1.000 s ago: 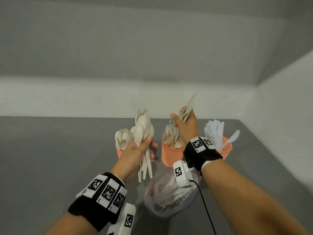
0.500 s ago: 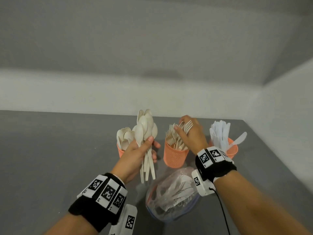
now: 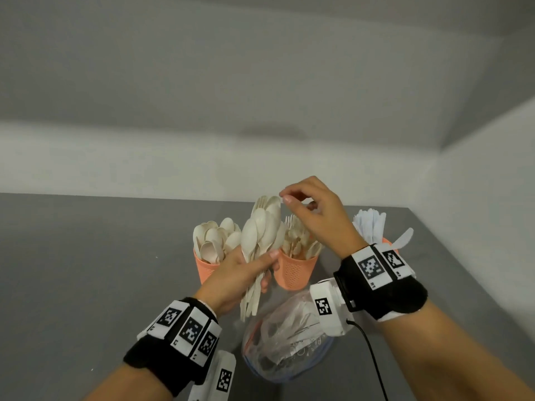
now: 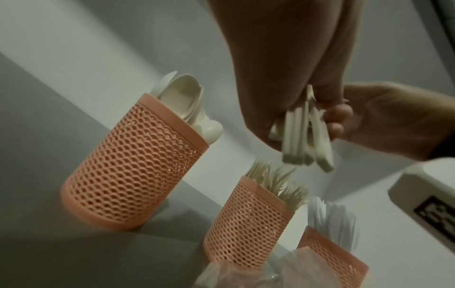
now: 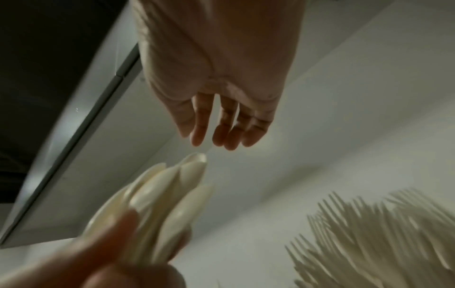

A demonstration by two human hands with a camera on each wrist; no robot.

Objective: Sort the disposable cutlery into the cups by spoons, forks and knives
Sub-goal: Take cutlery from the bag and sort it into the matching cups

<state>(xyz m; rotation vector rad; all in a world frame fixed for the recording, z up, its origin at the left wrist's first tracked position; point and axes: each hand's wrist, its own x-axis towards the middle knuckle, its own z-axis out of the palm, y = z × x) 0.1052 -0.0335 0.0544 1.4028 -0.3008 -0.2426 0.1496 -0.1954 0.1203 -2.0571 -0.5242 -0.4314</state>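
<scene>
Our left hand (image 3: pixel 240 273) grips a bundle of spoons (image 3: pixel 262 235) upright, between the spoon cup (image 3: pixel 207 269) and fork cup (image 3: pixel 293 273). Our right hand (image 3: pixel 318 218), fingers loose and empty, hovers at the bundle's one o'clock. Half a second ago it was in the fork cup. The knife cup (image 4: pixel 332 259) stands at three o'clock.

We wear a thick black wristband (image 3: pixel 170 357) on our left arm and another black wristband (image 3: pixel 388 287) at 3 o'clock, both with black-and-white square tags. White camera boxes (image 3: pixel 330 309) hang below; one has a thin black cable (image 3: pixel 373 360).
</scene>
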